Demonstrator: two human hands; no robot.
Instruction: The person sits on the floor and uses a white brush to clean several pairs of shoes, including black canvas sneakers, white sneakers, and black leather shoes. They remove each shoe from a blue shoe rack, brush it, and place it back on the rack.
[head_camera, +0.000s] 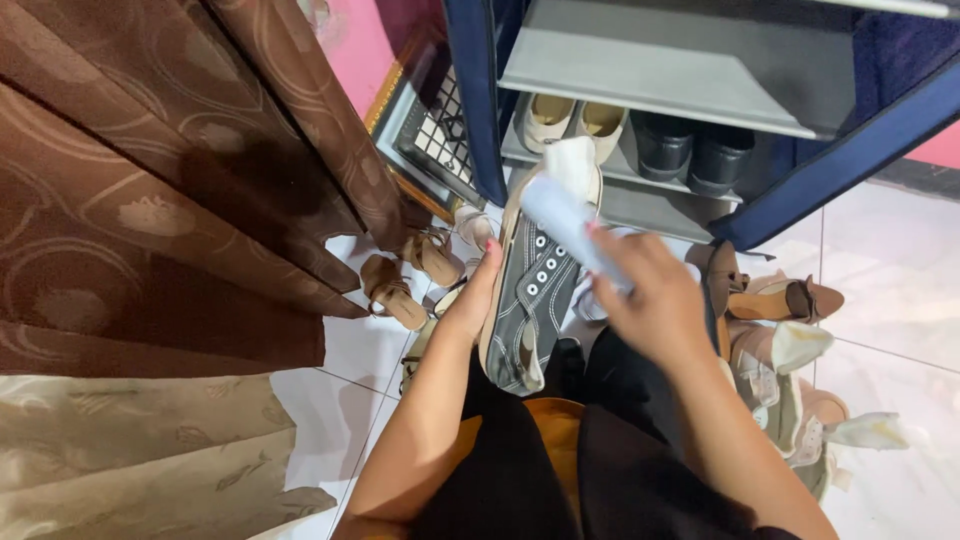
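My left hand (470, 295) grips the side of a dark grey lace-up sneaker (535, 290) with a white toe cap, held toe-away over my lap. My right hand (650, 295) holds a pale blue-white cloth (562, 222), blurred with motion, against the front of the sneaker near its toe. The sneaker's laces are undone and its eyelets show. My black clothing and an orange patch sit below the shoe.
A blue-framed shoe rack (480, 100) with grey shelves stands ahead, holding cream shoes (570, 120) and black shoes (690, 150). Tan sandals (400, 285) lie on the white tile at left, brown heels (780, 295) and beige shoes (800, 400) at right. Brown curtains (170, 190) hang left.
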